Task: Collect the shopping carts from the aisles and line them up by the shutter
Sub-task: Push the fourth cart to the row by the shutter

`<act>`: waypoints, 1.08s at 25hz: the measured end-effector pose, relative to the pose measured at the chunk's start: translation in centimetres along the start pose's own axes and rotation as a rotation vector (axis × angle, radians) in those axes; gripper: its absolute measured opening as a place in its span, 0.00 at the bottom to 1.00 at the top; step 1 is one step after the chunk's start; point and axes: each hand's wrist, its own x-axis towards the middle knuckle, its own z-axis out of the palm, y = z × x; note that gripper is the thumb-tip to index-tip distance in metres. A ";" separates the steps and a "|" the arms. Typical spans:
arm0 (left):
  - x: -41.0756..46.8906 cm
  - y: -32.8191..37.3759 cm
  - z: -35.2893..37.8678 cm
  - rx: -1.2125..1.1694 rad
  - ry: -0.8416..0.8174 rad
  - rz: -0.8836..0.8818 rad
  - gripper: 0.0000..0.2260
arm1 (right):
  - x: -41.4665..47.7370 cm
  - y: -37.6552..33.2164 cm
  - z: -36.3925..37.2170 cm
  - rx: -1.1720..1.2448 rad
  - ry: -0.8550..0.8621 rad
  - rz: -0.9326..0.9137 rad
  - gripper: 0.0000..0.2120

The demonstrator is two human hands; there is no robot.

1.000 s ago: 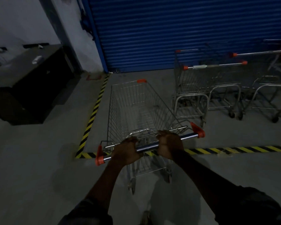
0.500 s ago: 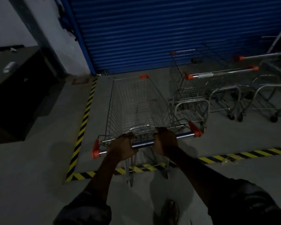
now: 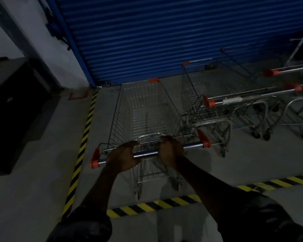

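Two fists, left hand (image 3: 123, 157) and right hand (image 3: 170, 152), fingers (image 3: 130, 145) around wire cart's (image 3: 143, 110) tubular chrome handle (image 3: 145, 155).

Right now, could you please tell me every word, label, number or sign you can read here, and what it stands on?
No text can be read in this dim picture.
White label on the parked cart handle: blurred, unreadable.
Red floor marking by the shutter: too dim to tell.
Yellow-black floor tape: stripes only, no words.
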 end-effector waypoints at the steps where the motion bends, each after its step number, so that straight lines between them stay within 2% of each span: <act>1: 1.3 -0.1 -0.1 -0.002 0.006 0.005 0.36 | 1.3 0.5 -0.4 -0.016 0.015 0.001 0.18; 5: 7.5 -0.4 -0.3 0.018 0.034 0.046 0.34 | 6.3 2.4 -2.3 0.014 0.124 0.033 0.21; 10: 15.2 -0.7 -0.3 0.016 0.066 0.143 0.24 | 13.7 4.3 -2.1 -0.065 0.195 0.198 0.20; 12: 18.1 -1.2 -0.3 0.050 0.046 0.139 0.22 | 15.6 4.2 -1.9 -0.001 0.250 0.296 0.27; 16: 22.9 -2.2 0.9 0.171 0.033 0.124 0.19 | 18.7 5.5 -2.2 0.107 0.328 0.284 0.46; 20: 26.3 -1.7 1.5 0.169 0.044 0.068 0.19 | 18.7 7.1 -1.2 -0.079 0.121 0.252 0.60; 22: 27.6 -1.2 1.2 0.210 0.092 0.094 0.16 | 18.2 7.4 -0.5 -0.062 0.103 0.246 0.62; 24: 28.3 -0.9 1.2 0.267 0.161 0.075 0.18 | 18.1 7.8 -0.7 0.016 0.112 0.241 0.63; 27: 27.7 -1.0 2.2 0.216 0.281 0.171 0.31 | 17.4 8.6 -1.0 0.066 0.100 0.274 0.59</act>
